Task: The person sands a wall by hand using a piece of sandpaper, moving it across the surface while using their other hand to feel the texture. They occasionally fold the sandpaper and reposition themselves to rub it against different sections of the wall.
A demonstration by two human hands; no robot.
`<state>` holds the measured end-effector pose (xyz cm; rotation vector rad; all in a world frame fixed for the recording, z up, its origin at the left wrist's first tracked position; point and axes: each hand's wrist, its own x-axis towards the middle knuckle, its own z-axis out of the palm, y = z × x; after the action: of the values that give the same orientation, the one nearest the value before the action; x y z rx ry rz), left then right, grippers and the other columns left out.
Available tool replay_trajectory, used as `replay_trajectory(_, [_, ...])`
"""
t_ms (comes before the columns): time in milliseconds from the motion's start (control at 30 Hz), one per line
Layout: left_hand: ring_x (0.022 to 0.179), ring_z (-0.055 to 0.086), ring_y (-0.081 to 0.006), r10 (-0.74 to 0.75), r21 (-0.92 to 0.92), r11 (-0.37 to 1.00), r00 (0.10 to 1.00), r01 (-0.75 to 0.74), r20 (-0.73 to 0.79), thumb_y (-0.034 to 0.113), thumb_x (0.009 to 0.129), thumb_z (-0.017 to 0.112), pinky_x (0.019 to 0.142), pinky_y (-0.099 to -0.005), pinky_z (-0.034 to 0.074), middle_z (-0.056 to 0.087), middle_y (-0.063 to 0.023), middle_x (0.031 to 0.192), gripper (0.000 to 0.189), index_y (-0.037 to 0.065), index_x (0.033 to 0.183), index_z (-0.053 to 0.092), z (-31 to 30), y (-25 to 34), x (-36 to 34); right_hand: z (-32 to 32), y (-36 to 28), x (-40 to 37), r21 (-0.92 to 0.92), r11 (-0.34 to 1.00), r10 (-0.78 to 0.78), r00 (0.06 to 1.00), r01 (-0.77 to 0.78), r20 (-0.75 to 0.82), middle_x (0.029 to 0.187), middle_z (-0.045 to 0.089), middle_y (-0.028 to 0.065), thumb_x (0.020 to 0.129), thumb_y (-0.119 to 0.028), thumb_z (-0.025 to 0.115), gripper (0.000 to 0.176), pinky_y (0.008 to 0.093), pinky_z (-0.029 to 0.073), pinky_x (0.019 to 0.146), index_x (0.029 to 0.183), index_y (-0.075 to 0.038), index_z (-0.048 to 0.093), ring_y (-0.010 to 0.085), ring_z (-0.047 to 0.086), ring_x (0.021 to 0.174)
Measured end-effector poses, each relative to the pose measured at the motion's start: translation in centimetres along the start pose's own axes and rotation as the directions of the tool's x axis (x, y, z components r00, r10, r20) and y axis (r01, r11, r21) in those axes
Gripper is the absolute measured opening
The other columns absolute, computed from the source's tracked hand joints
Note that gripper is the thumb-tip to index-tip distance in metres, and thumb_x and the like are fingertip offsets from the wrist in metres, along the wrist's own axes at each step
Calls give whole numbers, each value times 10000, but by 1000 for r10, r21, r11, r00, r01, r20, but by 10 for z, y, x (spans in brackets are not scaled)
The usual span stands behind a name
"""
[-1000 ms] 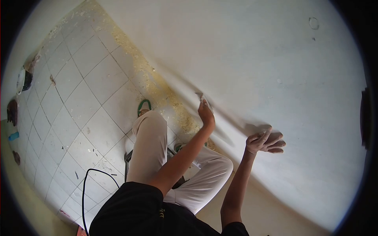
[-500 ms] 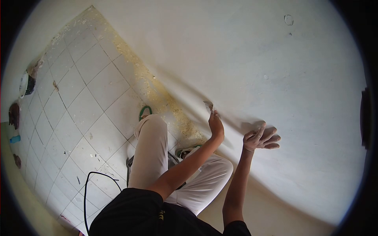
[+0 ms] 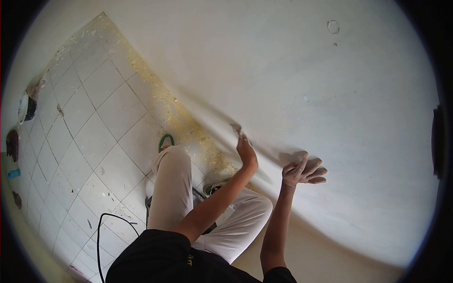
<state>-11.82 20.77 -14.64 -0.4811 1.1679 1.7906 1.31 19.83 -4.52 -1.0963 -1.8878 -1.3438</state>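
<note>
My left hand (image 3: 247, 153) grips a small scraper (image 3: 236, 129) and holds its blade against the white wall (image 3: 302, 70), low down near the floor. A little to the right, my right hand (image 3: 303, 170) rests on the same wall, dusted white, its fingers stretched out with nothing visible in them. I am crouched close to the wall with my knees (image 3: 174, 158) bent, in light trousers and green sandals (image 3: 165, 139).
Yellowish scrapings (image 3: 181, 120) lie along the foot of the wall on the white tiled floor (image 3: 94, 127). A black cable (image 3: 100, 226) loops near my left side. Small items and a bowl (image 3: 26, 106) sit at the far left. High on the wall is a round mark (image 3: 333, 26).
My left hand with the scraper slid slightly right and down the wall, then came back up and to the left. The right hand drifted a little left along the wall.
</note>
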Motion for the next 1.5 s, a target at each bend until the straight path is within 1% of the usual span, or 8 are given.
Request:
replay_trajectory(200, [897,596,-209,-202,-116,975,975,190,-98,245,1023,421,809,-345,497,622,-97,1055,318,-12,1132,574,-39,-9,150,-1,-1,1,23,1000,1,1000,-1,-16,1561,289,194,983,-299,322,462,670,-58,1115,1363,-182,558,482,92,1465])
replay_trajectory(433, [997,576,-200,26,160,987,998,-34,50,177,1030,432,892,-341,447,604,-104,1111,349,-45,1276,541,-30,-21,33,1,1,-1,7,1000,1,1000,-1,-11,1554,302,198,982,-292,318,467,666,-54,1117,1372,-178,549,488,96,1463])
replay_trajectory(533, [978,587,-196,-93,150,984,996,91,3,178,1030,436,877,-337,455,616,-107,1087,340,-47,1254,557,-25,1,60,0,1,-2,16,1000,5,1000,-5,-5,1556,297,200,979,-285,325,467,665,-55,1117,1378,-172,541,489,96,1462])
replay_trajectory(600, [773,509,-120,-49,155,987,999,47,4,203,1033,432,715,-301,429,550,-20,843,339,-52,1147,623,-30,5,77,-1,2,2,17,1000,4,1000,-4,-14,1559,292,199,983,-288,321,467,664,-58,1118,1383,-174,534,485,97,1464])
replay_trajectory(867, [1071,548,-192,-131,-2,991,985,132,108,220,1017,447,938,-327,422,602,-115,1152,390,-20,1309,544,-31,-21,33,1,-1,-3,20,1000,8,1000,-7,-5,1549,310,198,982,-274,324,454,672,-46,1117,1355,-174,562,489,99,1462])
replay_trajectory(1067, [988,578,-185,-375,-69,924,926,377,39,278,1021,457,863,-314,453,595,-90,1070,294,27,1129,568,-47,19,122,-2,-1,1,14,1000,-6,1000,6,-1,1562,290,193,970,-258,330,474,684,-56,1106,1390,-171,531,484,87,1465])
replay_trajectory(1233, [1129,526,-207,-324,47,946,932,321,165,311,1018,452,1009,-359,373,578,-111,1207,414,26,1308,531,-44,12,47,-1,-1,-2,14,1000,-15,1000,15,-7,1558,300,192,960,-263,340,474,677,-51,1112,1378,-166,540,485,98,1463])
replay_trajectory(1500, [1059,564,-193,-317,31,948,922,318,221,308,1026,459,940,-315,412,592,-99,1191,379,23,1267,528,-41,13,41,1,-4,-6,42,998,43,999,-43,3,1533,352,175,839,-169,425,556,700,-41,1106,1379,-228,541,503,157,1446])
